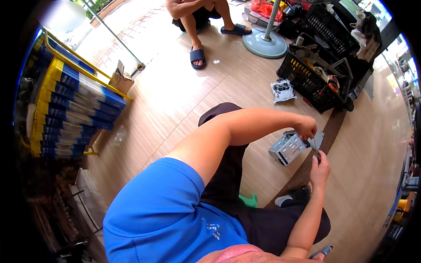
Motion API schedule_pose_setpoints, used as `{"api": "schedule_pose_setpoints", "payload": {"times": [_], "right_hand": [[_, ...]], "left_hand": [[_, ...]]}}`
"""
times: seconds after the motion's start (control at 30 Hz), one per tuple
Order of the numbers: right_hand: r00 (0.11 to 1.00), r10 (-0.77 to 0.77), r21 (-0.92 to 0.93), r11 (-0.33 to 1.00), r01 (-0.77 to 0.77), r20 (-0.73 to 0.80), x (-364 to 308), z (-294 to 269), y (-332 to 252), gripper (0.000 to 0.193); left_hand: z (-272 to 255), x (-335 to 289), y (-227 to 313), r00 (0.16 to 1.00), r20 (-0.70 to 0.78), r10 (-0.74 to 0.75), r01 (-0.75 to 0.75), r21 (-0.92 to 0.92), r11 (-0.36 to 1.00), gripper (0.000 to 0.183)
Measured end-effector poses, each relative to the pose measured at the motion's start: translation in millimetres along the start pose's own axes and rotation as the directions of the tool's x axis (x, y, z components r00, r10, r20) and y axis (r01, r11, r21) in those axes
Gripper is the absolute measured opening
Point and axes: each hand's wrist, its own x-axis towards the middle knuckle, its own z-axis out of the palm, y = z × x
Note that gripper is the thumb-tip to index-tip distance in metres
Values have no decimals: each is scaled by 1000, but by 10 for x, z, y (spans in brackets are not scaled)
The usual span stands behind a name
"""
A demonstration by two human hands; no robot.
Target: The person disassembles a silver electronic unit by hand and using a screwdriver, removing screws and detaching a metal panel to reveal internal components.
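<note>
A grey, box-shaped metal device (287, 148) with slots and openings sits on the tiled floor beside my knee. My left hand (306, 127) reaches across above its right end, fingers pinched together; what they hold is hidden. Just below it, my right hand (320, 168) is closed on a small dark piece (316, 155). A thin straight shaft (315, 143) runs between the two hands, and I cannot tell what kind of tool or part it is. A flat grey plate (317, 139) shows behind the fingers, at the device's right end.
A whitish mechanism (283, 91) lies near a black crate (313, 76) full of parts. Behind stands a round fan base (265, 45). Another person's sandalled foot (198, 58) is ahead. Blue-and-white boxes (74, 105) fill a yellow rack at left. Something green (248, 200) lies by my legs.
</note>
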Motion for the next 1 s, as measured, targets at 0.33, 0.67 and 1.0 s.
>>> {"api": "schedule_pose_setpoints", "payload": {"times": [0.33, 0.67, 1.0], "right_hand": [[999, -2, 17, 1000, 1, 40, 9, 89, 0, 29], [997, -60, -3, 998, 60, 57, -16, 105, 9, 33], [991, -6, -1, 1000, 6, 132, 18, 112, 40, 33]], "left_hand": [[-43, -114, 35, 1000, -21, -16, 16, -6, 1000, 21], [-14, -84, 53, 1000, -4, 15, -15, 59, 998, 24], [-22, -19, -60, 1000, 12, 12, -13, 159, 987, 21]]}}
